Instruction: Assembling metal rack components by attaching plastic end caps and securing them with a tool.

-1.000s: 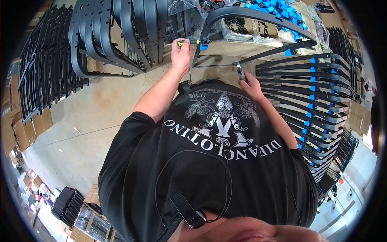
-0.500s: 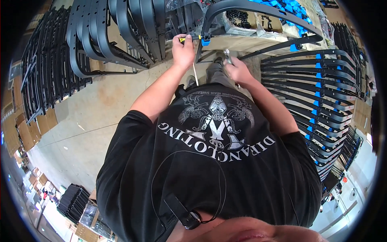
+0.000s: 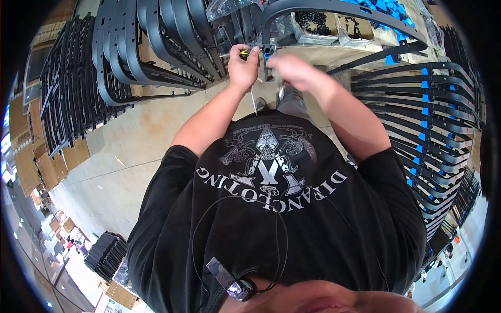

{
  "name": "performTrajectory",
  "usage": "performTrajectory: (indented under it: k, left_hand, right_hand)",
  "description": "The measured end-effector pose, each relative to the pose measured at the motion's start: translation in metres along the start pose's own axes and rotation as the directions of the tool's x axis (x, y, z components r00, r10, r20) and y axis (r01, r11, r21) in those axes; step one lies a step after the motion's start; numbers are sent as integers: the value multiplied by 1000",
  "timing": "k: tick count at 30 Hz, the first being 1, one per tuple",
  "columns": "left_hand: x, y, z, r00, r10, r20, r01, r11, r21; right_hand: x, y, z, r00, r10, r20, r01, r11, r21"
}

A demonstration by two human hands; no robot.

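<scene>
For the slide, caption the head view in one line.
Left hand grips a yellow-tipped tool at a curved black frame; blurred right hand hovers beside it, among stacked black frames.

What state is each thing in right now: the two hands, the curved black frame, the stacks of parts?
left hand: closed around a small yellow-tipped tool
right hand: motion-blurred, grip unclear
curved black frame: arched above both hands
black frames on the left: stacked in rows
frames with blue tabs: stacked on the right

Black short-sleeved T-shirt (image 3: 271, 208), silver-white print.
</scene>
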State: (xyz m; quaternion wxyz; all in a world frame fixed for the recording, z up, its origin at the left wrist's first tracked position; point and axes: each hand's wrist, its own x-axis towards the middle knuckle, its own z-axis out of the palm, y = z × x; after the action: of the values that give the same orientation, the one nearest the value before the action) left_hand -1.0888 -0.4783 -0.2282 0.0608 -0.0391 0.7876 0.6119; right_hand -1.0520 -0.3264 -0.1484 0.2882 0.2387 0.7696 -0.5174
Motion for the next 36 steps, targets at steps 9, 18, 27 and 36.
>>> performTrajectory:
  k: [9, 18, 27, 36]
  left_hand:
    - [-1, -3, -2, 1000, -26, 8, 26, 999, -35]
    - [-4, 6, 3, 987, -131, 92, 145, 973, -177]
    - [-3, -2, 4, 991, -112, 70, 119, 987, -110]
    - [-3, -6, 6, 998, -34, 45, 42, 983, -179]
  right_hand:
    - [13, -6, -4, 946, 99, 308, -209, 913, 351]
    - [14, 2, -15, 955, 92, 281, -214, 871, 442]
    - [10, -6, -25, 927, 117, 355, -306, 783, 542]
    - [10, -3, -21, 928, 157, 337, -322, 792, 519]
